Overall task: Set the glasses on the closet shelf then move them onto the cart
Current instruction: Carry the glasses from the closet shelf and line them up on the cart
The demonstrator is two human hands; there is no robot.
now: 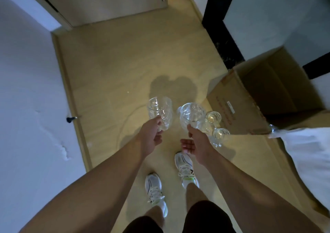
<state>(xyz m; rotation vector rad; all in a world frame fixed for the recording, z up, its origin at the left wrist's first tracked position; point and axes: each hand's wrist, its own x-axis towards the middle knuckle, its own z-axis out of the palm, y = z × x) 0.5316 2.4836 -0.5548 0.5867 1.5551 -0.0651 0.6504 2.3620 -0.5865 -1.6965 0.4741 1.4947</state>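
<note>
Carry stage, judged: left hand (151, 136) pinches one faceted glass (159, 113), right hand (193, 143) another glass (192, 117), both aloft over wood floor (125, 63). More glasses (217, 125) beside cardboard box (259, 96). Neither shelf nor cart visible; next needs walking there, glasses apart.

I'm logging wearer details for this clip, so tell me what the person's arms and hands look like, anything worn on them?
Both arms are bare from the frame edge down to the wrists: no sleeves show. The left hand and right hand wear no gloves, and no watch, bracelet or ring can be seen. No markings are visible on either forearm in this dim light.
</note>
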